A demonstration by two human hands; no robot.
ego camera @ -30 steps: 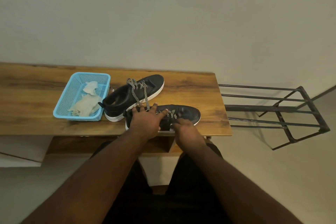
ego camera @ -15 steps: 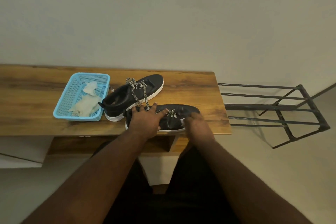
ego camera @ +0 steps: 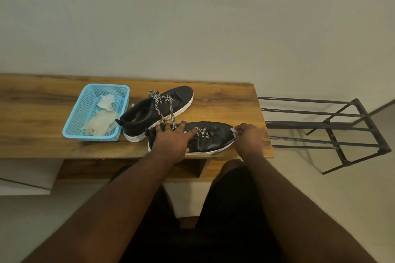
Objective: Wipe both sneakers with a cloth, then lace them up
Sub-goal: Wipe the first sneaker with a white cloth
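Two black sneakers with white soles lie on the wooden table. The near sneaker lies along the front edge, toe to the right. My left hand lies spread over its heel and tongue, fingers straight, pressing it down. My right hand is at the toe and grips a small white cloth, of which only a corner shows. The far sneaker lies behind, its black-and-white laces loose over its top.
A light blue mesh basket with white cloths sits at the table's left, touching the far sneaker's heel. A dark metal rack stands on the floor right of the table. A plain wall rises behind the table.
My right hand with the cloth has slid rightward along the near sneaker, from the lace area to the toe tip. My left hand has stayed on the shoe.
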